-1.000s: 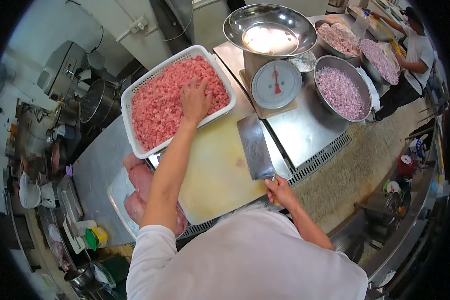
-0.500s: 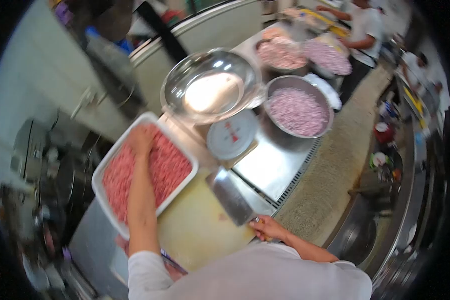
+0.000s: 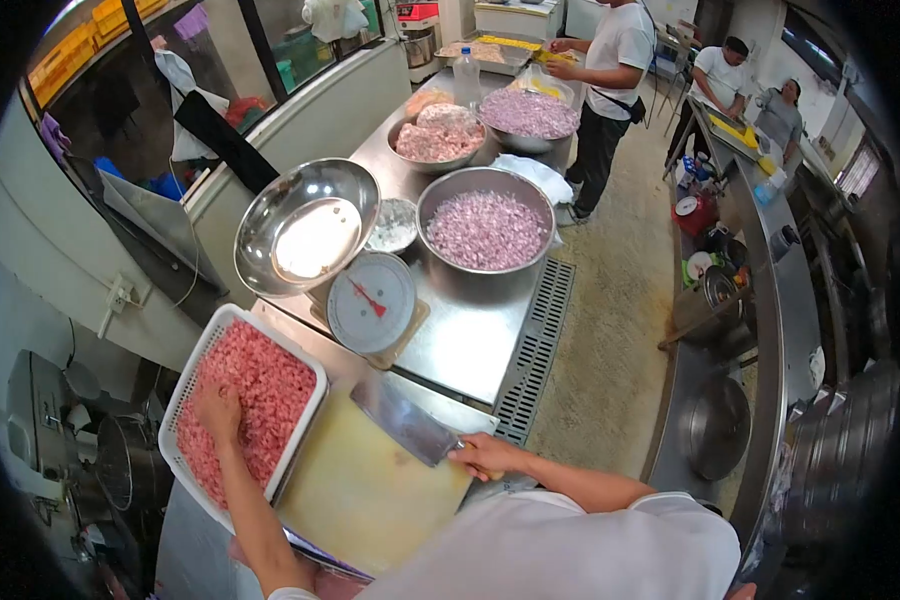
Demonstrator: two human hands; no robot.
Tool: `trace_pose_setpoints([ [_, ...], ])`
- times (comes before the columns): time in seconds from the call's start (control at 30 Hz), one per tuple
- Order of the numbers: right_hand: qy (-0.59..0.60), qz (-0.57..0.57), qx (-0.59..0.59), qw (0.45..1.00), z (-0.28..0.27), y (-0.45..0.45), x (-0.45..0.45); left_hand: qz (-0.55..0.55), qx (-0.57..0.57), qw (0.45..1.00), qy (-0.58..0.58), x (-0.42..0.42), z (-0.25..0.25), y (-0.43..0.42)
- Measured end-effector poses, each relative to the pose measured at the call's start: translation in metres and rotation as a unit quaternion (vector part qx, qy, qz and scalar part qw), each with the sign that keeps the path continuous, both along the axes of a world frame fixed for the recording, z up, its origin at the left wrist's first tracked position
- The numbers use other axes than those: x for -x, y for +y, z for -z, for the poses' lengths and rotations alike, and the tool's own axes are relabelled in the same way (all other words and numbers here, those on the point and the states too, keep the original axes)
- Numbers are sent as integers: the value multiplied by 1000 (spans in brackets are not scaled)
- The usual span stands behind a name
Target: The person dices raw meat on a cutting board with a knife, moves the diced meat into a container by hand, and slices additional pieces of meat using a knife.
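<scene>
Head view: left hand (image 3: 218, 411) in meat (image 3: 270, 385), right hand (image 3: 486, 455) on cleaver (image 3: 404, 422)

The left hand rests in diced meat filling a white basket (image 3: 307, 416); its fingers are partly buried, so I cannot tell whether they grip any. Beside it lies a yellowish board (image 3: 365, 490), the cleaver slanting across its far edge, the right hand clamped on one end.

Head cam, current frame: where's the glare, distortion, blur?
Head view: strong glare washes out the middle of the scale pan, with softer sheen on the steel table; head view: fisheye bowing toward the black rim; head view: cleaver and right hand fairly sharp, no strong motion blur.
</scene>
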State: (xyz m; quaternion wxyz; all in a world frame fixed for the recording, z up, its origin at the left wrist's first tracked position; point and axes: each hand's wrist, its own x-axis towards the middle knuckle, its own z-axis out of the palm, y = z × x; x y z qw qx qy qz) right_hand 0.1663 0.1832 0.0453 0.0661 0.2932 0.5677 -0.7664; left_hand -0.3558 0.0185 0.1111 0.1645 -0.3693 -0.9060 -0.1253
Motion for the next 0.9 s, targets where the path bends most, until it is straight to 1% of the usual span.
trace_pose_setpoints([
  [0.07, -5, 6, -8, 1000, 4, -4, 1, 20, -80, 996, 32, -2, 22, -33],
  [0.13, -7, 6, -15, 1000, 10, -8, 0, -28, -57, 997, -50, -20, 15, -59],
  [0.17, -3, 16, -33, 999, 22, -12, 0, -53, -45, 994, -89, -27, 10, -70],
  [0.27, -10, 26, -38, 999, 11, -21, -2, -74, 13, 994, 80, -22, 32, -106],
  [0.3, -14, 30, -39, 999, 13, -26, -3, -116, 15, 992, 43, -28, 26, -109],
  [0.37, -28, 36, -50, 998, -11, -32, -5, -202, 15, 979, -29, -48, -3, -101],
  [0.4, -34, 37, -56, 997, -19, -36, -8, -218, 22, 975, -20, -39, 9, -110],
  [0.43, -22, 32, -51, 998, -18, -38, -11, -234, 27, 972, -8, -16, 29, -115],
  [0.47, -25, 21, -56, 998, -17, -40, -11, -248, 31, 968, 6, -1, 37, -121],
  [0.53, -37, 11, -68, 997, -18, -44, -15, -239, 73, 968, -13, -10, 29, -125],
  [0.6, -18, 4, -100, 995, -27, -49, -18, -207, 110, 971, -43, -30, 27, -114],
  [0.63, -13, 12, -120, 993, -31, -49, -20, -173, 82, 978, -87, -32, 25, -115],
  [0.67, 13, 1, -176, 984, -22, -48, -20, -137, 58, 980, -130, -23, 28, -128],
  [0.73, 65, -34, -273, 959, 2, -52, -15, -81, 29, 992, -91, 14, 44, -160],
  [0.77, 72, -47, -298, 951, -1, -55, -15, -81, -53, 987, -131, 6, 27, -159],
  [0.8, 81, -65, -323, 941, -13, -53, -14, -87, -137, 972, -171, -30, -13, -153],
  [0.83, 90, -89, -348, 929, -23, -49, -15, -98, -220, 947, -212, -53, -32, -151],
  [0.9, 72, -125, -333, 932, -36, -46, -11, -54, -146, 979, -133, -45, 7, -172],
])
